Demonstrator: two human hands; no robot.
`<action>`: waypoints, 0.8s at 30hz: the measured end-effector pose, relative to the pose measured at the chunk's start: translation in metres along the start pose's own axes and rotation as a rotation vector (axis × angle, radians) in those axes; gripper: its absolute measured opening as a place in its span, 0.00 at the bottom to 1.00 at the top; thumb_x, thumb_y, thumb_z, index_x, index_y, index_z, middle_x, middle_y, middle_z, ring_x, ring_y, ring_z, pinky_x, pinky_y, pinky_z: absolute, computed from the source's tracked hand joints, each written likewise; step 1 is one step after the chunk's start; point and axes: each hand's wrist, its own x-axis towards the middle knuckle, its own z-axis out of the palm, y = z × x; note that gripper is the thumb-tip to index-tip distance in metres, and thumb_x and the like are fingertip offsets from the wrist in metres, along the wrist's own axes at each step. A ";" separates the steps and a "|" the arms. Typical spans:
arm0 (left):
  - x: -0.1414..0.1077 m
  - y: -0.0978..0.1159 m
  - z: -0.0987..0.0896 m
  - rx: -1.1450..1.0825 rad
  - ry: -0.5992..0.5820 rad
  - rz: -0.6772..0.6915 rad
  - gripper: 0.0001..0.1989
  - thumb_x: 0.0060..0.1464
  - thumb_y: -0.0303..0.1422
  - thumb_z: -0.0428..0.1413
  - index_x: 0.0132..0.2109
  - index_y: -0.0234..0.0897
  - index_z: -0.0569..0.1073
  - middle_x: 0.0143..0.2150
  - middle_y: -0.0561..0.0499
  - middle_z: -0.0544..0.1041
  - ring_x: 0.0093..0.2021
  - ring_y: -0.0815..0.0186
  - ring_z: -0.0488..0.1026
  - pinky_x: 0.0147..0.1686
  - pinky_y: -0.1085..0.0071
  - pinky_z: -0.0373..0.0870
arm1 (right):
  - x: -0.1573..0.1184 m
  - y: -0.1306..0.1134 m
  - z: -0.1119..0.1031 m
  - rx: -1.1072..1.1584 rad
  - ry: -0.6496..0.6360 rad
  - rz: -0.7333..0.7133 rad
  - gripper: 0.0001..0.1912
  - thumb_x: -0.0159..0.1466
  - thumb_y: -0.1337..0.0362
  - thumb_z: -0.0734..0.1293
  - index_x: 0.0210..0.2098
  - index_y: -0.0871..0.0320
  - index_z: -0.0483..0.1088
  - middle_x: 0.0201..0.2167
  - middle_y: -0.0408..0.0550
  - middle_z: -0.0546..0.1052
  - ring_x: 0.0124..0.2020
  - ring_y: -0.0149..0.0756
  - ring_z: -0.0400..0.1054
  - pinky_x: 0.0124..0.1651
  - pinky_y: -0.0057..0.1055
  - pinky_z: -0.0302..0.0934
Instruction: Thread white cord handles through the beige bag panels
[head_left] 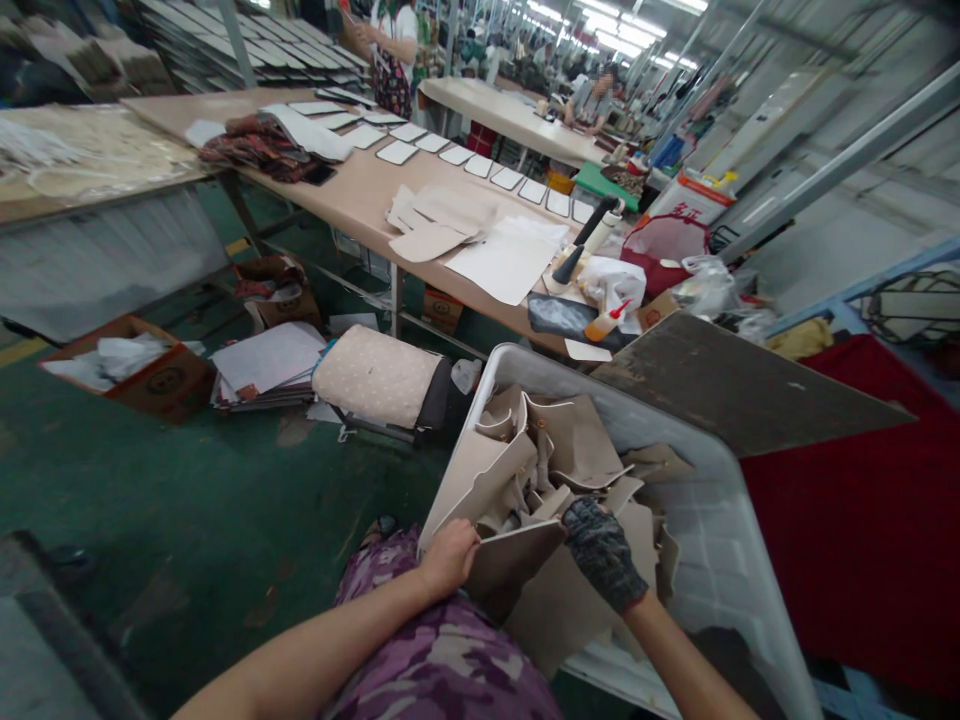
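My left hand (450,555), bare, is closed on one corner of a taupe leather-like panel (517,562) with a pale edge. At the panel's other top corner my right hand (604,550), in a dark grey knit glove, has its fingers closed. The panel hangs between both hands over the near side of a large white plastic bin (750,560). Inside the bin lie several beige leather-like pieces (581,435) in a loose heap, some with small gold-coloured fittings. The panel's lower part is partly hidden by my left arm and clothing.
Ahead runs a long brown table (352,205) with beige sheets (517,255), a row of white-topped panels and a glue bottle (606,322). A dark board (750,385) overlaps the bin's far right. A padded stool (379,375) and cardboard box (161,385) stand left. People work behind.
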 end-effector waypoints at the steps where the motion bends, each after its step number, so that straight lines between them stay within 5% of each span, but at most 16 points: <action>1: -0.001 -0.001 0.001 0.005 -0.013 0.008 0.08 0.57 0.25 0.49 0.36 0.36 0.73 0.37 0.47 0.73 0.41 0.62 0.69 0.43 0.69 0.66 | -0.004 -0.003 -0.001 -0.003 0.004 0.027 0.12 0.63 0.71 0.59 0.28 0.57 0.71 0.26 0.47 0.74 0.32 0.40 0.67 0.42 0.37 0.57; 6: 0.011 -0.011 -0.008 -0.043 -0.011 0.010 0.11 0.61 0.31 0.47 0.37 0.38 0.74 0.38 0.47 0.74 0.43 0.62 0.70 0.46 0.67 0.66 | -0.025 -0.020 -0.009 0.098 0.108 0.135 0.09 0.66 0.66 0.59 0.37 0.59 0.71 0.34 0.51 0.76 0.38 0.42 0.70 0.45 0.38 0.62; 9: 0.041 -0.021 -0.020 -0.060 0.123 -0.155 0.16 0.58 0.37 0.52 0.52 0.38 0.71 0.53 0.43 0.71 0.55 0.57 0.65 0.55 0.62 0.61 | -0.037 -0.032 -0.014 0.150 0.142 0.130 0.11 0.65 0.67 0.60 0.46 0.60 0.69 0.41 0.54 0.76 0.45 0.43 0.69 0.48 0.40 0.63; 11: 0.062 -0.024 -0.024 -0.064 0.084 -0.287 0.24 0.56 0.37 0.54 0.59 0.35 0.64 0.58 0.40 0.68 0.59 0.55 0.63 0.56 0.61 0.61 | -0.040 -0.040 -0.020 0.143 0.146 0.141 0.15 0.65 0.67 0.61 0.51 0.61 0.66 0.45 0.56 0.74 0.49 0.45 0.68 0.50 0.42 0.64; 13: 0.077 -0.019 -0.021 -0.074 -0.040 -0.332 0.20 0.58 0.34 0.50 0.57 0.34 0.66 0.53 0.40 0.73 0.54 0.55 0.69 0.52 0.61 0.64 | -0.037 -0.044 -0.028 0.145 0.154 0.209 0.20 0.65 0.65 0.61 0.56 0.62 0.62 0.50 0.60 0.71 0.54 0.47 0.65 0.53 0.45 0.63; 18: 0.072 0.034 0.020 -0.082 -0.263 -0.103 0.11 0.55 0.35 0.53 0.42 0.37 0.75 0.39 0.41 0.79 0.40 0.51 0.76 0.42 0.60 0.69 | -0.004 -0.041 -0.046 0.147 0.145 0.428 0.23 0.65 0.57 0.60 0.58 0.59 0.62 0.66 0.63 0.49 0.63 0.55 0.53 0.56 0.52 0.59; 21: 0.060 0.070 0.051 -0.092 -0.336 -0.026 0.13 0.55 0.33 0.52 0.46 0.37 0.74 0.39 0.39 0.80 0.38 0.51 0.76 0.38 0.60 0.71 | 0.016 -0.049 -0.028 0.227 0.070 0.269 0.20 0.66 0.61 0.58 0.55 0.58 0.65 0.61 0.60 0.62 0.60 0.48 0.59 0.59 0.49 0.57; 24: 0.050 0.073 0.064 -0.127 -0.373 0.054 0.15 0.55 0.34 0.52 0.49 0.40 0.73 0.45 0.40 0.79 0.41 0.52 0.76 0.40 0.60 0.72 | 0.012 -0.061 0.009 0.253 -0.161 0.138 0.16 0.62 0.68 0.60 0.46 0.54 0.73 0.47 0.52 0.76 0.49 0.43 0.70 0.56 0.45 0.60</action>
